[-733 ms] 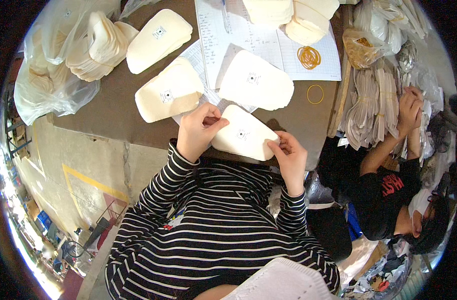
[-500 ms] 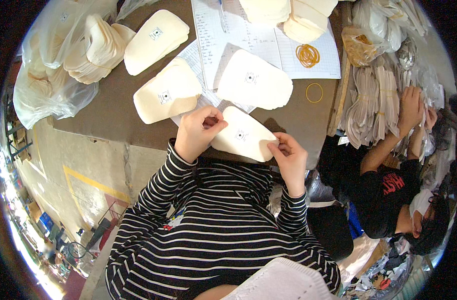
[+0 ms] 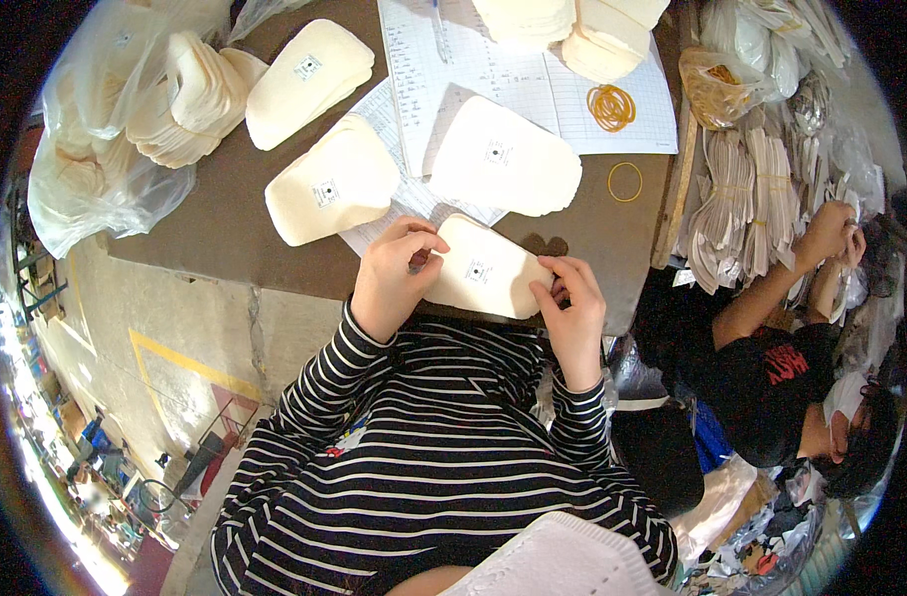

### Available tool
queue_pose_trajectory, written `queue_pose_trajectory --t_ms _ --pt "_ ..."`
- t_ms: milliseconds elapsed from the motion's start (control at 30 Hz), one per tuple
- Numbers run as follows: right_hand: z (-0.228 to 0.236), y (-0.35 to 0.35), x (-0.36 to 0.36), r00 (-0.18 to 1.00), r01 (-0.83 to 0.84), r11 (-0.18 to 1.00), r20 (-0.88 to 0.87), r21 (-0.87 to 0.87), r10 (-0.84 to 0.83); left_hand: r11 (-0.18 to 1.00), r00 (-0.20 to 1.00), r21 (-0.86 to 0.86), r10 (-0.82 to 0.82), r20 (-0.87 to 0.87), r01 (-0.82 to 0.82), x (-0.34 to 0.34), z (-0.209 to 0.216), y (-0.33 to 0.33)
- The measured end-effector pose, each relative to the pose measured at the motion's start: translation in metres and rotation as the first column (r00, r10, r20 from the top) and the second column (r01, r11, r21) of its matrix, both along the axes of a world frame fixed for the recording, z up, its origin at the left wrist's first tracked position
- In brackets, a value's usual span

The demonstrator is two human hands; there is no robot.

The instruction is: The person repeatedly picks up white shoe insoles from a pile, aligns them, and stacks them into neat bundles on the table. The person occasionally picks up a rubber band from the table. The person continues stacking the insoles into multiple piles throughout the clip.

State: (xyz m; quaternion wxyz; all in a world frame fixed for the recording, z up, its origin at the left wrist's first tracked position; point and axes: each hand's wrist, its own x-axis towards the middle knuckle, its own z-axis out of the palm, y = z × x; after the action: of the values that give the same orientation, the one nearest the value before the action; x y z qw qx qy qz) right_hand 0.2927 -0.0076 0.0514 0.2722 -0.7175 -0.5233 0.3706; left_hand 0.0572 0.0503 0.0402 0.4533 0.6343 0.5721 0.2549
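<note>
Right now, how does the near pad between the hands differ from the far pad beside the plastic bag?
The near pad is between the left hand and right hand; the far pad lies apart from both. The near pad slants down toward the right, while the far pad slants up toward the right. Both are cream with rounded corners and a small dark mark.

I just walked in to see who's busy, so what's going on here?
A person in a striped top is holding a cream, rounded pad near the table edge, with the left hand at its left end and the right hand at its right. Similar cream pads lie beyond it, and rubber bands sit on an open notebook. To the right, a masked co-worker has both hands up by some plastic.
</note>
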Motion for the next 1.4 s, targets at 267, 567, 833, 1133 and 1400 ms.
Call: queue_pose_trajectory --t_ms 267,567,833,1133,1400 --pt "0.008 -0.008 -0.026 0.883 -0.399 0.91 0.313 0.109 0.35 0.988 0.985 0.154 -0.001 -0.172 0.028 0.004 -0.001 -0.007" --pt "0.013 0.001 -0.026 0.791 -0.556 0.831 0.314 0.009 0.526 0.889 0.903 0.452 0.25 -0.35 -0.071 -0.085 0.002 0.054" --pt "0.018 0.026 -0.036 0.815 -0.575 0.773 0.268 0.266 0.514 0.988 0.908 0.156 0.077 -0.411 -0.013 -0.105 0.005 0.07" --pt "0.027 0.042 -0.086 0.835 -0.23 0.856 -0.358 0.463 0.418 0.96 0.274 -0.261 0.278 0.92 -0.098 -0.07 0.017 0.034" --pt "0.034 0.05 -0.05 0.927 -0.107 0.911 -0.291 0.399 0.236 0.963 0.366 -0.149 0.226 0.903 -0.225 -0.046 -0.002 0.016"
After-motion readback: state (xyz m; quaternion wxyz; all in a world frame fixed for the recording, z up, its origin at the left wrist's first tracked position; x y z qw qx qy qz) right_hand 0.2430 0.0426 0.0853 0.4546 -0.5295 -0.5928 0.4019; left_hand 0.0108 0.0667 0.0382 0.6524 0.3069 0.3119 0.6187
